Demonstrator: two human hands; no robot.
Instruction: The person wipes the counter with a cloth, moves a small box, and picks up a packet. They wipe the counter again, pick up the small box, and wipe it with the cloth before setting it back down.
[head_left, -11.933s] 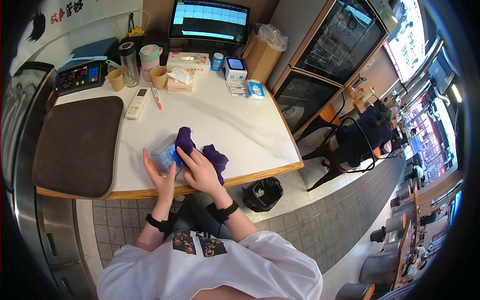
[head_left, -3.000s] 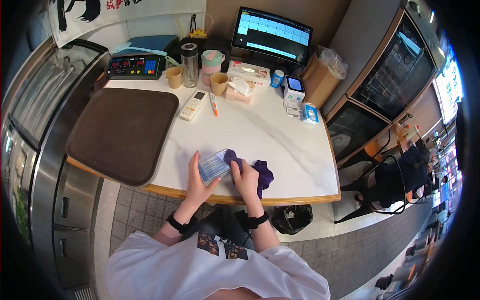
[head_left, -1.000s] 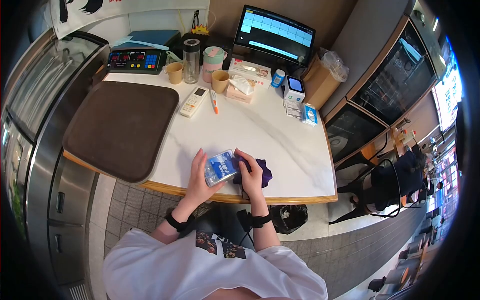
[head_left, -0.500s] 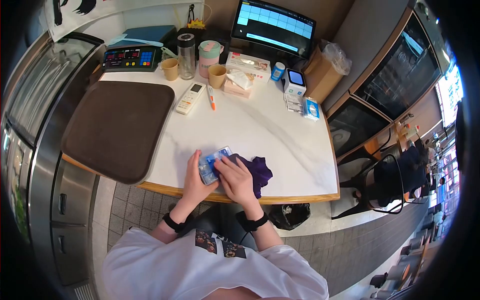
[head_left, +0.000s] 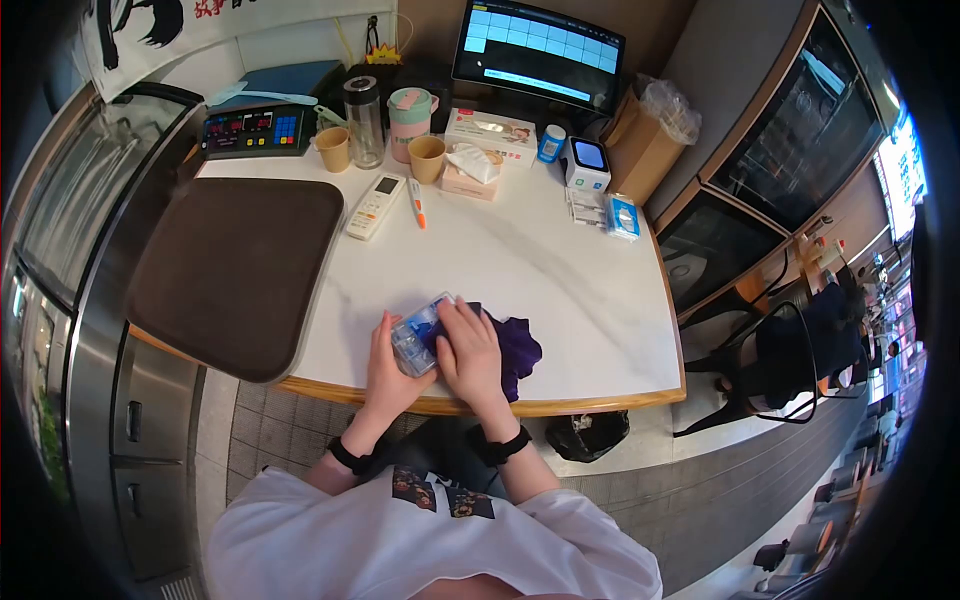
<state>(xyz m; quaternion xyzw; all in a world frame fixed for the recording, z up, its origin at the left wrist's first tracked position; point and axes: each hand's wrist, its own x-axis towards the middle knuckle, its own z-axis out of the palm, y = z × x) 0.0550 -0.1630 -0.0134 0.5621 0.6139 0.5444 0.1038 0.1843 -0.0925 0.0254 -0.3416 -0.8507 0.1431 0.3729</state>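
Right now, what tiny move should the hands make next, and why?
Maybe a gentle wipe across the clear box: the left hand holds it, and the right hand rests against it with the purple cloth partly underneath.

- Clear box (head_left: 410, 352): small, rectangular, see-through plastic, with a bright blue printed panel on the face turned up and pale, block-like divisions showing below it.
- Its pose: slanted, upper end leaning right, over the counter (head_left: 585, 300) near the front edge; the left hand (head_left: 393, 365) grips its lower left side, and the right hand (head_left: 472, 352) covers part of its right side.
- Purple cloth (head_left: 518, 350): dark, soft, crumpled into folds, partly under the right hand against the box, the loose part bunched just right of that hand on the counter.
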